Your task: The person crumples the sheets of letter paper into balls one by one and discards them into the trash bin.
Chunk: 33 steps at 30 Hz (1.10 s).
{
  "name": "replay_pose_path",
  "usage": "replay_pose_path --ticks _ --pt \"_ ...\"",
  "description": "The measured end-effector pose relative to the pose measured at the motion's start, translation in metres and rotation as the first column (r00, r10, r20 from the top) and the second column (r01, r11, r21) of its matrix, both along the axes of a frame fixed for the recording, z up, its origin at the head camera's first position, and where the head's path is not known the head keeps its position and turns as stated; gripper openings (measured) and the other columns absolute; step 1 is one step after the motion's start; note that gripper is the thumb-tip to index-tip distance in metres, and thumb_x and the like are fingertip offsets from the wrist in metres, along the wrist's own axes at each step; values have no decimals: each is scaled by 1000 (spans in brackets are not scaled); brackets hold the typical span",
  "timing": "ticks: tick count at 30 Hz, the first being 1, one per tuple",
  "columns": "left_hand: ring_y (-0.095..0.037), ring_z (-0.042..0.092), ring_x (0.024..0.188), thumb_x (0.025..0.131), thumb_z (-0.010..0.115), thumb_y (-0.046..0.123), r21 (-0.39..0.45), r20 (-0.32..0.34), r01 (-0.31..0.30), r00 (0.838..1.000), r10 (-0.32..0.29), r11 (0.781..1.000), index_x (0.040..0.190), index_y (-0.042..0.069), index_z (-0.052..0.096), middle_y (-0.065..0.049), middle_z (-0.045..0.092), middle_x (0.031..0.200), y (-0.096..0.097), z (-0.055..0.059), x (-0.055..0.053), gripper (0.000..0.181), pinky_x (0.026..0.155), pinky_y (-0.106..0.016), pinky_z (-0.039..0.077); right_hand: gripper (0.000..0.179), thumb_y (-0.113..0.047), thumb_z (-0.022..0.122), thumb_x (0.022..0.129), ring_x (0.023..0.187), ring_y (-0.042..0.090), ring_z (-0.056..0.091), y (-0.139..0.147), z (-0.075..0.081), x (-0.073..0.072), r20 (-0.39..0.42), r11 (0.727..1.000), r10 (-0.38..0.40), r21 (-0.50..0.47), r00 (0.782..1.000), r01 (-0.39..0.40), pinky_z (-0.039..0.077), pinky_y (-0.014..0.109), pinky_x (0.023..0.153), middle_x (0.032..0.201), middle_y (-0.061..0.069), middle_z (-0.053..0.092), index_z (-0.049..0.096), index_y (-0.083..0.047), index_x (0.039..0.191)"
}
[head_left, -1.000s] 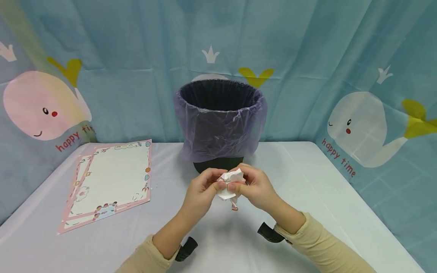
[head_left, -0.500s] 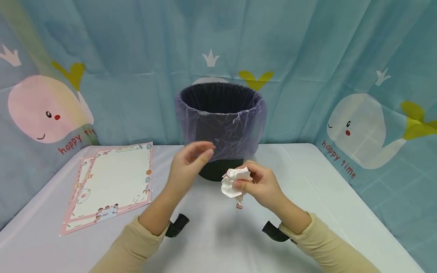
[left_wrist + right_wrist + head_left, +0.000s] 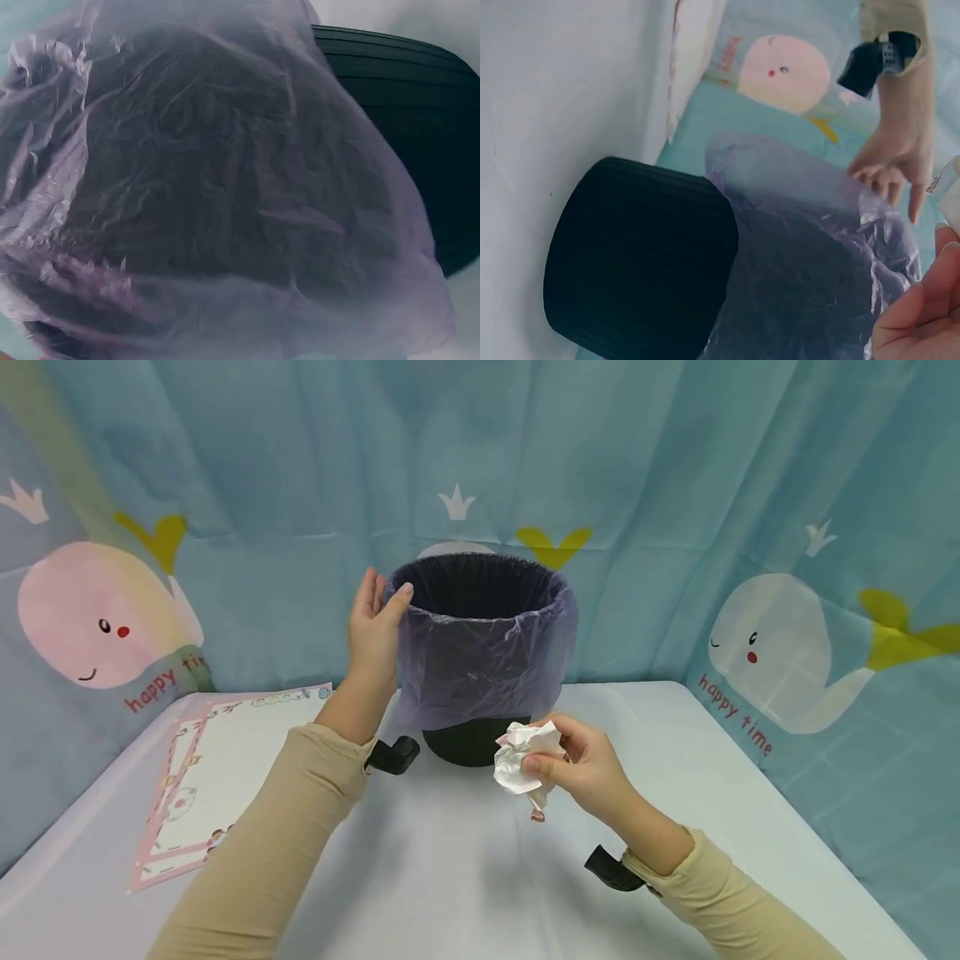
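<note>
In the head view, a black bin [image 3: 468, 745] lined with a translucent purple bag [image 3: 487, 668] stands at the back of the table. My left hand [image 3: 377, 631] is at the bin's left rim, fingers extended and thumb toward the opening; whether it touches the bag is hard to tell. My right hand [image 3: 591, 768] pinches a crumpled sheet of white and pink paper [image 3: 525, 756] in front of the bin. The bag over the bin's side fills most of the left wrist view. At the right wrist view's edge, part of the crumpled paper [image 3: 951, 199] shows.
Flat pink-bordered sheets of paper [image 3: 247, 752] lie on the table's left side, partly covered by the left sleeve. A blue curtain [image 3: 300, 460] with whale prints hangs behind and beside the white table [image 3: 480, 877].
My left hand has let go of the crumpled paper and moved up and left to the bin's rim. The right hand keeps the paper and has shifted slightly right.
</note>
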<state>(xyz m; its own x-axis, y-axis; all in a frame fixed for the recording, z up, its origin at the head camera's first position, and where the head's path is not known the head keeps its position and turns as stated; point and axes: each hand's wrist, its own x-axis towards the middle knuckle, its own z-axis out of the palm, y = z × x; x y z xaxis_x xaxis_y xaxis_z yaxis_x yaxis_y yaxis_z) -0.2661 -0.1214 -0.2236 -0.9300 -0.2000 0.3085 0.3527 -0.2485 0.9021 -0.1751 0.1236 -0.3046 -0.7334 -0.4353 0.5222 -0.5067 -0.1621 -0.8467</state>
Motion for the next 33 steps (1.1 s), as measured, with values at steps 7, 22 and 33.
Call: replay_pose_path --ticks 7,22,33 --pt "-8 10 146 99 57 18 -16 83 -9 996 10 1000 156 15 13 3 12 162 2 -4 -18 72 112 -18 19 24 6 66 87 78 17 66 4 7 -1 63 1000 14 -12 998 -13 52 43 41 107 1 69 61 0 109" --pt "-8 9 146 103 48 15 -17 51 11 999 -10 1000 157 15 7 5 7 162 11 -12 -18 68 112 -20 19 28 6 67 87 86 18 64 16 68 -26 27 982 -178 -52 984 180 54 33 48 107 3 69 63 -9 110" --pt "-8 11 145 103 47 14 -20 61 -3 998 5 1000 157 17 8 5 8 162 12 -12 -19 67 112 -21 21 25 5 60 90 88 13 61 3 123 -66 6 942 -331 -59 944 331 51 21 71 103 -2 66 56 1 115"
